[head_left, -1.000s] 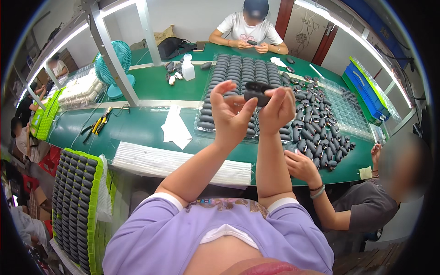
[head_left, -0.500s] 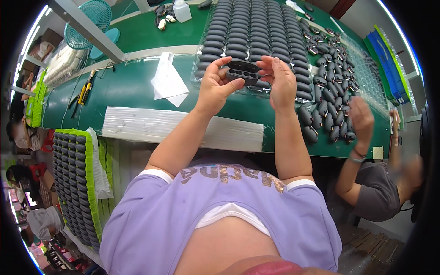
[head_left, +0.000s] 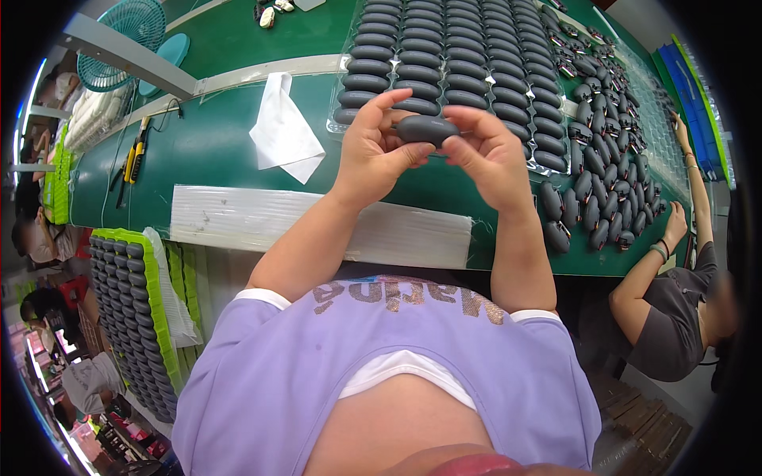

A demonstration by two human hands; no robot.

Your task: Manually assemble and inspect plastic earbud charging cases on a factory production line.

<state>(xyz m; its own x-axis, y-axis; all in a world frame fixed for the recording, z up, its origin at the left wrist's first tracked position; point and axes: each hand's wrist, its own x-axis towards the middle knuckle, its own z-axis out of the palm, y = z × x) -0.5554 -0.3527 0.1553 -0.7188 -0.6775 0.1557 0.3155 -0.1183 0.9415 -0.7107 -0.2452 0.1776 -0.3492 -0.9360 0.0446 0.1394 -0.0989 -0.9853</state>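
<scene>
Over the near edge of the tray, a dark grey oval earbud case (head_left: 426,129) is held level, its lid closed. My left hand (head_left: 371,151) grips its left end between thumb and fingers. On the opposite end, my right hand (head_left: 494,155) has its thumb along the lower edge and fingers over the top. Beneath and beyond them lies a clear plastic tray (head_left: 336,120) with rows of similar grey cases (head_left: 465,73).
Loose cases (head_left: 607,174) are heaped to the right, beside a co-worker's hand (head_left: 675,225). A white cloth (head_left: 286,131), yellow-and-black hand tool (head_left: 137,159) and white corrugated strip (head_left: 317,224) lie leftward. A green crate (head_left: 163,325) of cases stands lower left.
The case was open, showing its wells; now its lid is closed. My right hand has moved in onto it. The co-worker's near hand has lowered to the table edge.
</scene>
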